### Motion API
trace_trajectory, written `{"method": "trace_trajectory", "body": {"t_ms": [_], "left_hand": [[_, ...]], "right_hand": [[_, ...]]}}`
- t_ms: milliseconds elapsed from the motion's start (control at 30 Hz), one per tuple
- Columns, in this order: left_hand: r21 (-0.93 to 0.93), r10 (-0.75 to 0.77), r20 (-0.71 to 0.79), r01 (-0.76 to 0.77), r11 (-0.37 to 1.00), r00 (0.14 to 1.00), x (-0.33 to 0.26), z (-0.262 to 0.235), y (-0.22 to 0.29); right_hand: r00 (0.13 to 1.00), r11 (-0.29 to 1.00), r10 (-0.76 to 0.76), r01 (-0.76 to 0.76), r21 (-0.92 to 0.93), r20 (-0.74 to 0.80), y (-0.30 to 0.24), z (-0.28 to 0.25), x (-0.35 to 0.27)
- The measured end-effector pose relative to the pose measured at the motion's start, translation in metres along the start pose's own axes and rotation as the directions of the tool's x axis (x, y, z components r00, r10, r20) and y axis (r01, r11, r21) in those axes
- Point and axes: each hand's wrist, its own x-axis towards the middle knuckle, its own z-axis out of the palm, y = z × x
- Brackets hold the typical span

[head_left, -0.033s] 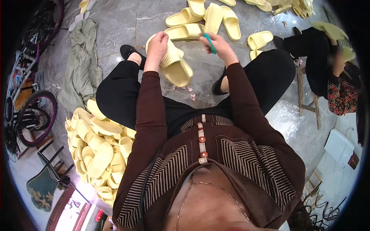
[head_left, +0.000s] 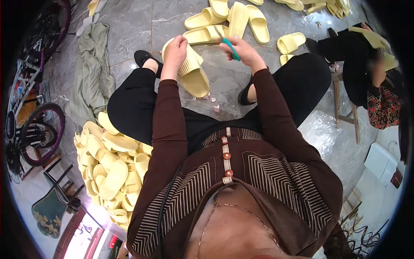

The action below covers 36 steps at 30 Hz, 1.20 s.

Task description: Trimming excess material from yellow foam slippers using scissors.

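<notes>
Nothing has shifted: the left hand (head_left: 174,54) still grips the yellow slipper (head_left: 192,71) while the right hand (head_left: 243,49) stays closed around the teal tool (head_left: 231,48).

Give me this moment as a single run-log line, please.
left hand: holds yellow slipper | right hand: holds teal tool | slipper heap: at person's left | posture: seated

Pale yellow slide slipper (head_left: 192,71), ribbed sole facing up, tilted with its rounded end low and near, held over the grey floor between the knees, left of centre. Small teal tool (head_left: 231,48), thin and slanted, sits just right of the slipper's far end; its tip can't be made out.
</notes>
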Motion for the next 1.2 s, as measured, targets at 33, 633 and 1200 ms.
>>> {"method": "trace_trajectory", "body": {"t_ms": [33,633,1200], "left_hand": [[0.092,-0.004,0.025,0.001,0.996,1.000,0.002,-0.002,-0.005],[0.178,0.045,0.104,-0.063,0.982,0.994,-0.005,0.001,0.003],[0.259,0.064,0.113,-0.091,0.962,0.992,-0.005,-0.003,0.001]], "right_hand": [[0.995,1.000,-0.030,0.031,-0.005,0.099,0.000,0.008,-0.001],[0.813,0.974,0.037,-0.159,0.161,0.582,0.054,0.033,0.011],[0.820,0.946,0.062,-0.231,0.230,0.570,0.050,0.030,0.007]]}}
